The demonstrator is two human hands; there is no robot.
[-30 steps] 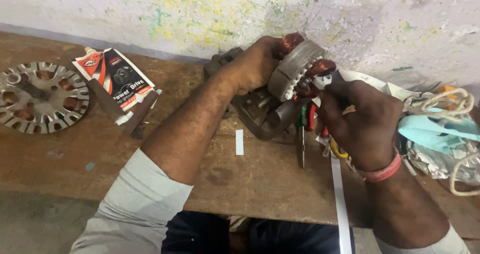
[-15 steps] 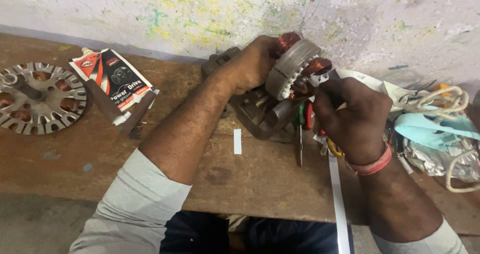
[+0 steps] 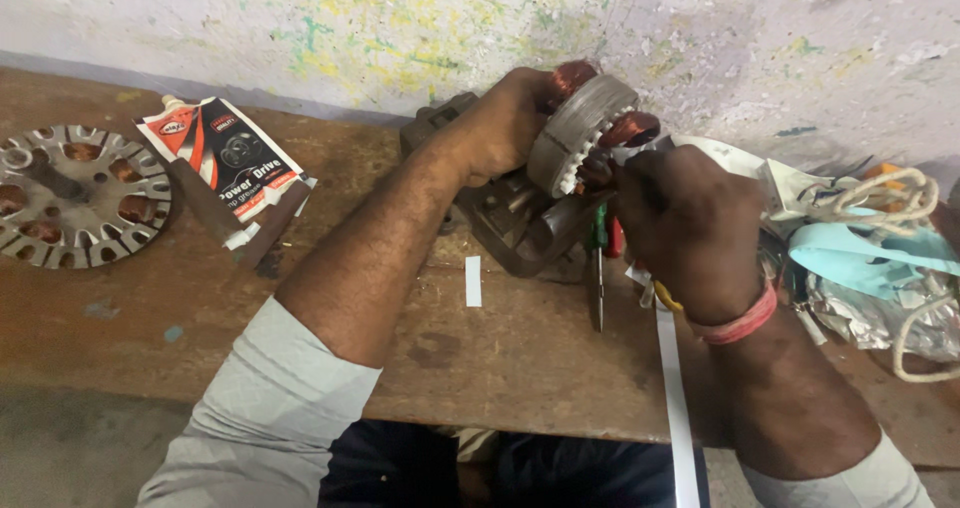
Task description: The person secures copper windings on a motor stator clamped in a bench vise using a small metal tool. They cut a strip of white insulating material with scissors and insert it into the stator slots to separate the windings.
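While tilted above the wooden bench, gripped at its rim by left hand: grey motor stator with copper windings. Pinching white insulation strip at the slots: right hand, fingers closed. Beside it, green-handled screwdriver lying flat.

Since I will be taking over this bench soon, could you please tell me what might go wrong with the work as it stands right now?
1. The left hand alone holds the motor stator up off the wooden bench; it could slip and fall.
2. The right hand works close to the copper windings, so wire could get nicked.
3. The screwdriver lies near the bench edge and might roll off.
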